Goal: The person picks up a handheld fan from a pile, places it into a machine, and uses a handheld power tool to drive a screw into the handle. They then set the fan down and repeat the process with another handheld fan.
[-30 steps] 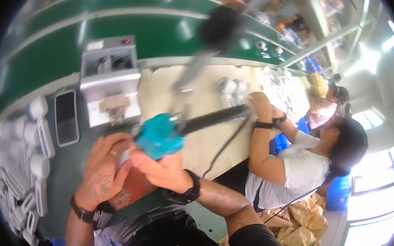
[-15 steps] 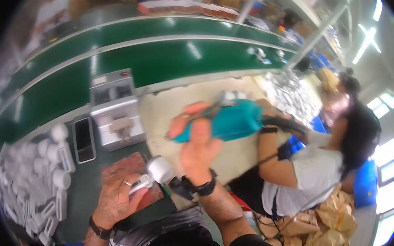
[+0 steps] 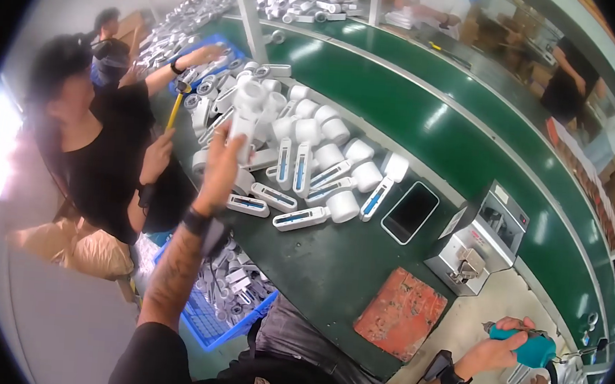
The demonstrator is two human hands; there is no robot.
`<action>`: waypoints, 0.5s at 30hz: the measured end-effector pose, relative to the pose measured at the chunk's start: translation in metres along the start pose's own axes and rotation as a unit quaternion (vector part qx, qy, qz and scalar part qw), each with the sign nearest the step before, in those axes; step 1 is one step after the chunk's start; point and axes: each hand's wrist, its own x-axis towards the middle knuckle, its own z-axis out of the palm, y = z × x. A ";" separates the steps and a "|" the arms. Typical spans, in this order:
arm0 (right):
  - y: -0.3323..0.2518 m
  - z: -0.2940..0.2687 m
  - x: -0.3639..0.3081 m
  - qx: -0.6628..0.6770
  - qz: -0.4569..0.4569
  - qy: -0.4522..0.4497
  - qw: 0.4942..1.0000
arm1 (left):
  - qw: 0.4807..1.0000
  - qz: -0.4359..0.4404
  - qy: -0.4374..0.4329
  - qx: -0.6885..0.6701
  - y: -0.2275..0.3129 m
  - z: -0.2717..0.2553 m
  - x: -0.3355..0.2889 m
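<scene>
My left hand (image 3: 219,167) reaches over the pile at the left side of the bench. Its fingers are closed on a white plastic housing (image 3: 241,130) with a round cup-shaped head and a flat handle. Around and beyond it lie many similar white housings (image 3: 305,130), several with blue strips in their slotted handles. At the lower right, my right hand (image 3: 501,348) is wrapped round a teal corded power tool (image 3: 537,349). A black cord runs from that tool.
A reddish block (image 3: 400,315) lies on the dark green bench (image 3: 317,254). A phone (image 3: 410,212) and a metal box-shaped machine (image 3: 477,238) stand by a green conveyor (image 3: 428,122). At the left a co-worker (image 3: 106,133) holds a yellow-handled hammer (image 3: 177,106). Below is a blue crate (image 3: 213,336).
The view has swung left. My left hand has carried the white housing from the reddish block to the pile. The teal tool stays in my right hand, now at the right side.
</scene>
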 end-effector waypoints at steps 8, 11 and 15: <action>-0.002 -0.004 -0.002 -0.019 0.000 -0.010 1.000 | 0.944 -0.055 0.107 0.308 -0.003 -0.062 0.125; 0.002 -0.004 -0.003 -0.014 0.010 -0.011 1.000 | 0.863 0.054 0.102 0.492 -0.031 -0.087 0.172; 0.006 -0.001 -0.007 -0.018 0.015 -0.015 1.000 | 0.816 -0.043 0.041 0.575 -0.059 -0.090 0.203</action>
